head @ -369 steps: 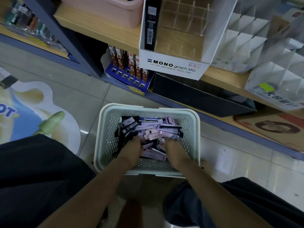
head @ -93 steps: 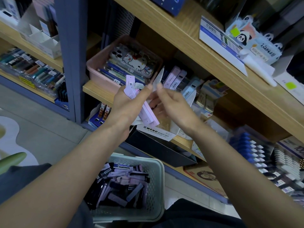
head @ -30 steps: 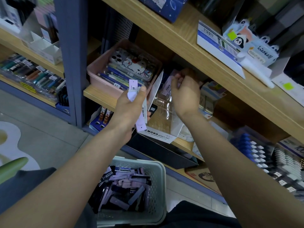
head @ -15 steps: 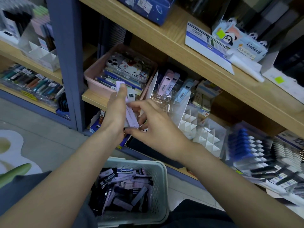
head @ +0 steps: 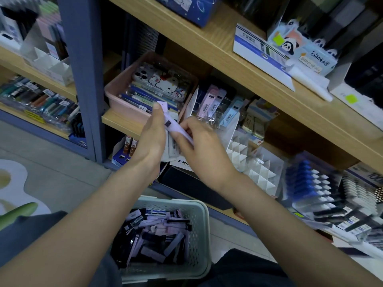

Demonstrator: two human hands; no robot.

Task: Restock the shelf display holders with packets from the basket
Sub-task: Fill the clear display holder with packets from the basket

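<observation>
My left hand point(head: 152, 135) grips a small stack of pale packets point(head: 173, 145) in front of the shelf. My right hand point(head: 204, 150) pinches the lower end of a lilac packet point(head: 178, 129) at the top of that stack. Behind my hands stands the clear display holder point(head: 215, 108) with pink and light blue packets upright in its slots. The pale green basket point(head: 202, 235) sits on the floor between my knees, full of several black, lilac and pink packets.
A pink tray point(head: 116, 94) with phone cases and pens sits left of the holder. White divided holders point(head: 257, 164) stand to its right. Blue-capped items point(head: 300, 183) fill the lower right shelf. A blue shelf post point(head: 83, 79) rises at left.
My right hand came back from the display holder to the stack in my left hand and now pinches a lilac packet. The view shifted slightly.
</observation>
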